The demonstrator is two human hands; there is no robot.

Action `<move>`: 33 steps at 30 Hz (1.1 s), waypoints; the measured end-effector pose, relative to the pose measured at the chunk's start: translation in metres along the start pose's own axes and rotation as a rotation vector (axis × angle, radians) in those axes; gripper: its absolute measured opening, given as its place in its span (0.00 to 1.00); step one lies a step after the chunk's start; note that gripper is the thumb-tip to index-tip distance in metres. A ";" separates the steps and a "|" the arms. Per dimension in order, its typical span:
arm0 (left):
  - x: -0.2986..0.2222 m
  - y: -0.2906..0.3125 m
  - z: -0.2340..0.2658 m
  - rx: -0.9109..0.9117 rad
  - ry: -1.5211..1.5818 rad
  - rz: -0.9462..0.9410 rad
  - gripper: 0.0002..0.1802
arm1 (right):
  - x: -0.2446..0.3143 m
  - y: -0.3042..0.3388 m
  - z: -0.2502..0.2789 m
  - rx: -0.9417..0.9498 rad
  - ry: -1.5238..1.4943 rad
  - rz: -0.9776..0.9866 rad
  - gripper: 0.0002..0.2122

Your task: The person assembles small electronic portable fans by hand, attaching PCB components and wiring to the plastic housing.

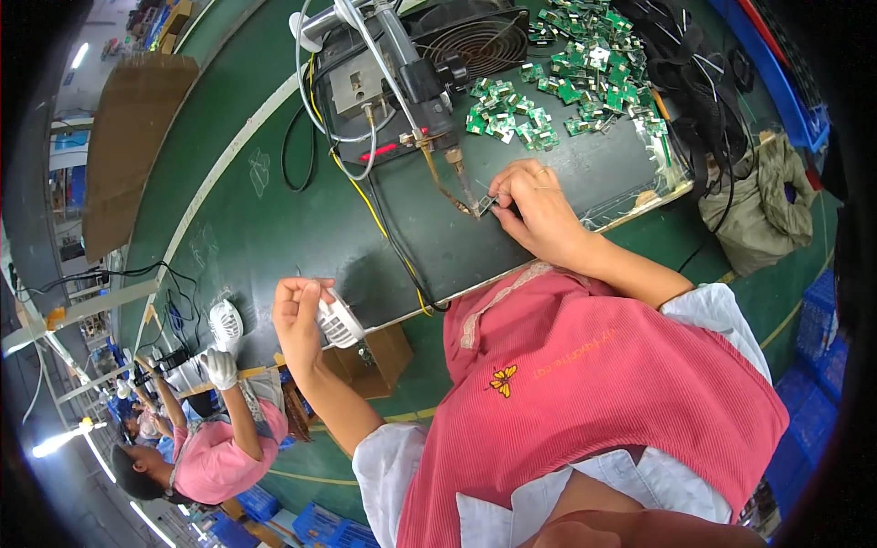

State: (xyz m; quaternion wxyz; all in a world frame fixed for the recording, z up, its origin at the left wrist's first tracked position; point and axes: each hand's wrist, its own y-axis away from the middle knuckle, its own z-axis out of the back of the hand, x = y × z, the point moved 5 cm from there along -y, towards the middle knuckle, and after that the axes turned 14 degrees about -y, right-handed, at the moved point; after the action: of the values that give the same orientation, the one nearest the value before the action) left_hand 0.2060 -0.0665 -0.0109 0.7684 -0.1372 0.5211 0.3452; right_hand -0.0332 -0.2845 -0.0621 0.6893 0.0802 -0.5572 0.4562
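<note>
My left hand (pixel 301 315) is closed on a white slatted piece (pixel 340 322), which looks like a handheld fan's grille head, over the front edge of the bench. My right hand (pixel 541 212) pinches a small circuit board (pixel 488 204) between thumb and fingers, right by the tip of a soldering iron (pixel 463 181). A thin brass-coloured tube (pixel 440 179), clamped on the soldering stand (pixel 402 68), bends down to the same spot. Whether the board touches the iron I cannot tell. Thin wire ends show near the right fingers.
Green circuit boards (pixel 594 68) lie piled at the back right, beside black straps (pixel 690 55). A black round fan (pixel 475 41) stands behind the soldering stand. Yellow and black cables (pixel 375 196) cross the bench. At left, a co-worker's gloved hand (pixel 219 367) is near another white fan (pixel 226 321).
</note>
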 end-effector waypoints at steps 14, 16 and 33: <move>-0.022 0.029 -0.145 0.305 0.723 0.118 0.01 | 0.001 0.000 0.017 -0.078 -0.505 -0.221 0.10; -0.025 0.029 -0.157 0.314 0.762 0.169 0.02 | 0.005 0.002 0.020 -0.022 -0.524 -0.247 0.11; -0.032 0.025 -0.180 0.245 0.782 0.263 0.04 | 0.015 0.003 0.020 0.205 -0.640 -0.266 0.06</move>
State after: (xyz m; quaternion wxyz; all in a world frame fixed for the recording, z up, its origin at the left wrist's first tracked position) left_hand 0.0545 -0.1634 -0.0543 0.4730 -0.0977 0.8234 0.2978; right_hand -0.0502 -0.2872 -0.0437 0.5216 0.3594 -0.6809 0.3676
